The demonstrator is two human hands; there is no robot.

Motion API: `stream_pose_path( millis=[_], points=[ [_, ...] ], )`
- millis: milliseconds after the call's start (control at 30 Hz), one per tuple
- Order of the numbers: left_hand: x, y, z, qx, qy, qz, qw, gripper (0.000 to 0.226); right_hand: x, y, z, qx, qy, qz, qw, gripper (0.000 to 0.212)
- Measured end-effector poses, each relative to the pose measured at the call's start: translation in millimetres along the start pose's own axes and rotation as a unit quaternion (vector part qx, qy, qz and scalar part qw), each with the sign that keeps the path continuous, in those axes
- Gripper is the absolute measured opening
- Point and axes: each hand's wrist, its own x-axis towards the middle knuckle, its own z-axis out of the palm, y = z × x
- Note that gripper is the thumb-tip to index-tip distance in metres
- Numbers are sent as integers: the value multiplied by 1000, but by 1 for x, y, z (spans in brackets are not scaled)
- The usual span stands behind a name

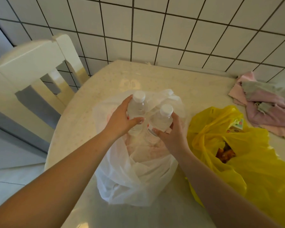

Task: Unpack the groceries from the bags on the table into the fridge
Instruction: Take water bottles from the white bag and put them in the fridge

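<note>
A white plastic bag [135, 175] stands open in the middle of the table [92, 102]. My left hand [120, 119] grips a clear water bottle [137, 106] with a white cap, held upright above the bag's mouth. My right hand [173, 135] grips a second clear water bottle [163, 119], also white-capped, just to the right of the first. More pale contents lie inside the bag but are blurred by the plastic. To the right lies a yellow plastic bag [247, 162] holding a small carton [236, 126] and a reddish packet [224, 153].
Pink and grey cloths [268, 104] lie crumpled at the table's far right. A white chair [34, 74] stands at the table's left side. A tiled wall [155, 30] runs directly behind the table.
</note>
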Motion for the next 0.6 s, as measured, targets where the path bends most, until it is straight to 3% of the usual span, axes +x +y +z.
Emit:
stream_pose_path(
  millis=[133,333,600],
  points=[
    [-11,-2,4,-3,25,0,1000,86,-12,-5,-4,24,-14,-6,1000,70],
    [-53,7,3,8,69,16,997,76,-28,-1,-5,26,-35,-23,999,77],
    [-146,13,0,-2,153,-29,988,76,-70,-12,-24,57,-85,-57,993,75]
  ],
)
